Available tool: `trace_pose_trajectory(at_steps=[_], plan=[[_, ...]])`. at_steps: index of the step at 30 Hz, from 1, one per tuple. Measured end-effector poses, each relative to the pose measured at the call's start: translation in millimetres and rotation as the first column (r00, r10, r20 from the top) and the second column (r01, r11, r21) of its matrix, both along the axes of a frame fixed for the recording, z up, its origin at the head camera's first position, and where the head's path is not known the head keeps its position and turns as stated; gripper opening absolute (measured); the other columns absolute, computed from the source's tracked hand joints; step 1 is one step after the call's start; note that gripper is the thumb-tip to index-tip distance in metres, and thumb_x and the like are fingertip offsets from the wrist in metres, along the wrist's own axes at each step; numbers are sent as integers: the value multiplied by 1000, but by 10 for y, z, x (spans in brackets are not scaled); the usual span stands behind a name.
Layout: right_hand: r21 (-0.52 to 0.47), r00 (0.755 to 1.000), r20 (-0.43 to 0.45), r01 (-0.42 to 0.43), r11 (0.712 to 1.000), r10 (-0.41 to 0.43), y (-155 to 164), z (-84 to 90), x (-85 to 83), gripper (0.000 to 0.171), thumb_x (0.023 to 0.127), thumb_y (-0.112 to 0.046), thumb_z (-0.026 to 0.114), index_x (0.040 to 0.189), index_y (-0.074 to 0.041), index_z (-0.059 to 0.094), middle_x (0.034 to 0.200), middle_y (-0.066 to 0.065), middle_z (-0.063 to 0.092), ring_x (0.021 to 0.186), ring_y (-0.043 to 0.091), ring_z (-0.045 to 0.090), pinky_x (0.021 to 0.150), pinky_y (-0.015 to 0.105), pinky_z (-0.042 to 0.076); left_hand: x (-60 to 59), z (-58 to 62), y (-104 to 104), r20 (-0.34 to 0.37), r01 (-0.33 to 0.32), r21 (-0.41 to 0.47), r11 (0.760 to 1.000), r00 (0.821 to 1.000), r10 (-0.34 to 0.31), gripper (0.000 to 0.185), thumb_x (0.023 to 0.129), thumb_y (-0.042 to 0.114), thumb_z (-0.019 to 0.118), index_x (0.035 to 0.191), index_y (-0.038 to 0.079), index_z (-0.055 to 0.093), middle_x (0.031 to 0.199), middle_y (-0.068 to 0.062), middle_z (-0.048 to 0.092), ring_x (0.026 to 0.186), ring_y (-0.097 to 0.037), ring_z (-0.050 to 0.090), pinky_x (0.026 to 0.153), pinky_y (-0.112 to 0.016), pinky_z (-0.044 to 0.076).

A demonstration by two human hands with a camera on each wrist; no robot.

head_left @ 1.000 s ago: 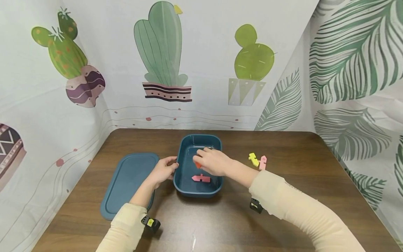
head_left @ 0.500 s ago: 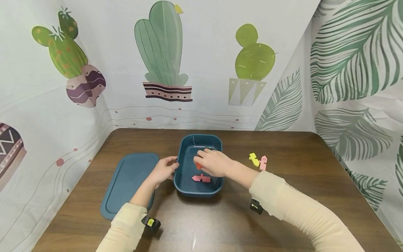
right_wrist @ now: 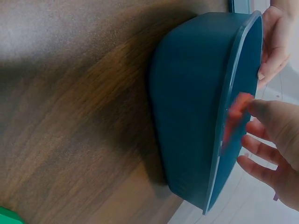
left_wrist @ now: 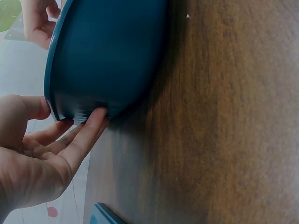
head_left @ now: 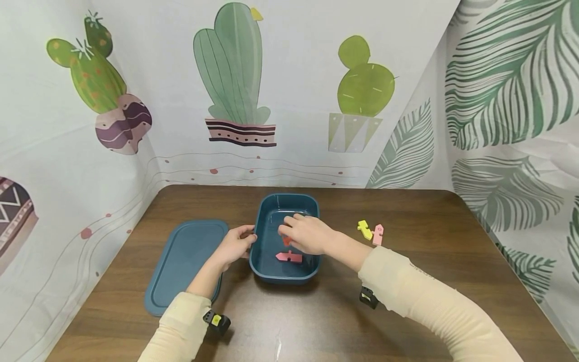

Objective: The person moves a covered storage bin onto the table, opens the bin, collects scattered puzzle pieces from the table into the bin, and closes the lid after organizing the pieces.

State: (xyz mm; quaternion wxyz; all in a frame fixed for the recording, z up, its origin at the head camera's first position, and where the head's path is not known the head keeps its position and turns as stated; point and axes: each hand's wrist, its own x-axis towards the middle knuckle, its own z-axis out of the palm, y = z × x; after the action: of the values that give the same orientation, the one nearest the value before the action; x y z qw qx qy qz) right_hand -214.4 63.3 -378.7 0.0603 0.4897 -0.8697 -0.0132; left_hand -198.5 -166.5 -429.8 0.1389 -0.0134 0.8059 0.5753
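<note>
A teal box stands open on the brown table, and a pink piece lies on its floor. My right hand hovers over the box and pinches a small orange-red piece just below the rim; the right wrist view shows that orange-red piece blurred against the box's edge under my right hand. My left hand holds the box's left rim. In the left wrist view my left hand has its thumb at the rim and its fingers against the box wall.
The box's teal lid lies flat to its left. A yellow piece and a pink piece lie on the table to the right. Printed curtains close in the table at the back and both sides.
My right hand has sunk slightly into the box with the orange-red piece. The left hand and the box have stayed still.
</note>
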Motion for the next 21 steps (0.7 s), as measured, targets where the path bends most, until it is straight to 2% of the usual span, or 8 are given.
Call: trace_pose_trajectory(at_steps=[6,12,21], plan=[[-1,1000,17,25,1000,-25,14,14,-1,41,83,-29,68,120,-18,56,111,3,57,98,19,56,82,32,52,-8,-8,-6,1,2,0,1000,1000,-2,43,93,11,48,134,0,42,118,-21,56,92,-25,61,71,-40,56],[8,997,49,59,998,-59,33,43,-5,49,84,-37,63,129,-20,52,126,5,54,116,22,50,94,39,46,-13,-13,-5,4,-10,-6,1000,1000,10,43,93,12,50,134,2,44,119,-20,56,94,-26,61,71,-40,56],[27,988,99,115,993,-117,91,69,-9,55,85,-46,58,134,-22,48,138,5,46,127,24,41,100,43,40,-9,-5,-7,-3,0,5,1000,1000,0,43,93,11,49,134,0,42,120,-22,55,94,-27,61,69,-39,56]])
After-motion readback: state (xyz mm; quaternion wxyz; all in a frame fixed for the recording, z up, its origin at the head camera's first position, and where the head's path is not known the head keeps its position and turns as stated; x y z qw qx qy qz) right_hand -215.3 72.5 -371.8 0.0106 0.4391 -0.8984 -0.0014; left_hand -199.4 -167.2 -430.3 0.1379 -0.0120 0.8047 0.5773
